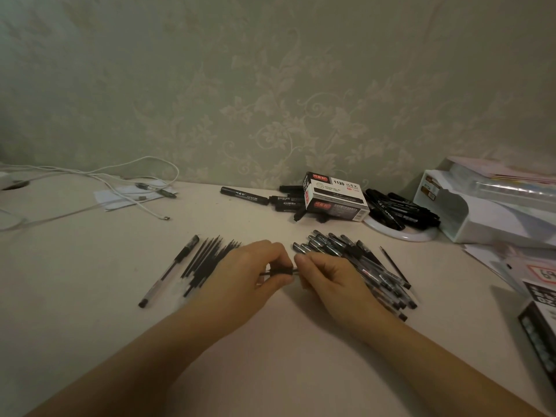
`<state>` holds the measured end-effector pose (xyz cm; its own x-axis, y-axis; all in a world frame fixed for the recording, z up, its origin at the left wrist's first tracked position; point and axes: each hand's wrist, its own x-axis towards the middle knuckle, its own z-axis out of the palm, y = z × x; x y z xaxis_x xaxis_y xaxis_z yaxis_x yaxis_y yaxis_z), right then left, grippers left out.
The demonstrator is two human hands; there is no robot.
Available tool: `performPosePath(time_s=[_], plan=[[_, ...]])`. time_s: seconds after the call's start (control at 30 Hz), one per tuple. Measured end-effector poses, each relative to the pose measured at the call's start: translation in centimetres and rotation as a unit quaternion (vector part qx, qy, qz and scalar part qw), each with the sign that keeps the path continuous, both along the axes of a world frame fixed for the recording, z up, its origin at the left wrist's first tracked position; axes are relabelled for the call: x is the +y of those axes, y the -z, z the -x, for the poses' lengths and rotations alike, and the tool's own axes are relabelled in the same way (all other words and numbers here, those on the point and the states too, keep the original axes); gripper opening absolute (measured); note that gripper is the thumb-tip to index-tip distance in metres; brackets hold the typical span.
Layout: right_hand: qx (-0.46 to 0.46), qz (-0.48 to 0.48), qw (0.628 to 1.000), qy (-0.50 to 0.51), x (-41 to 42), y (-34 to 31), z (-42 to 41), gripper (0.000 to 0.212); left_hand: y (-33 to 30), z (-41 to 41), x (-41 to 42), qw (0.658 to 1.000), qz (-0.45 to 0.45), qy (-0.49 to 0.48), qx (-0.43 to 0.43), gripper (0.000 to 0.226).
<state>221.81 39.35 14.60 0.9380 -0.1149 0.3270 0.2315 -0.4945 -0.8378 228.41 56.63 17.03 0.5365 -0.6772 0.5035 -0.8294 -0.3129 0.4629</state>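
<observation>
Setting: a room in a home, arranged as a desk work area for stationery. Indicators: embossed floral wallpaper (270, 100), a domestic finish, covers the wall directly behind the bench (285, 341). A white charging cable (120, 179) lies loose at the left rear. A white document tray (481, 212) holding papers stands at the right rear. A printed marker box (337, 197), loose black markers (400, 209), gel pens (361, 266) and refills (207, 257) lie on the surface
</observation>
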Motion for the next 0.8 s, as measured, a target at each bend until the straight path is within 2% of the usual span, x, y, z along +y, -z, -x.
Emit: performPosePath(time_s=[0.13,0.23,0.33,0.57,0.63,0.73,0.8], plan=[[0.002,-0.028,1.0,0.011,0.06,-0.12,0.04,0.05,0.17,0.08,-0.14,1.0,0.01,-0.009,0.004,0.004],[0.007,-0.052,0.999,0.0,-0.11,-0.18,0.02,0.028,0.29,-0.23,-0.02,0.999,0.03,-0.023,0.035,0.003],[0.0,-0.023,1.0,-0.014,-0.36,0.03,-0.08,0.005,0.39,-0.31,-0.05,0.998,0.036,-0.018,0.055,0.004],[0.002,0.006,1.0,-0.013,0.12,0.12,-0.09,0.039,0.59,-0.16,-0.33,0.999,0.018,-0.011,0.025,0.004],[-0.005,-0.008,1.0,-0.016,0.22,0.0,-0.01,0.037,0.63,-0.15,-0.33,0.999,0.025,-0.015,0.026,0.004],[-0.001,0.005,1.0,-0.028,0.1,-0.09,0.11,0.018,0.65,-0.15,-0.3,0.998,0.037,-0.011,0.048,0.006],[0.002,0.011,0.999,-0.037,0.01,0.03,0.15,0.016,0.59,-0.14,-0.3,0.998,0.036,-0.008,0.046,0.005]])
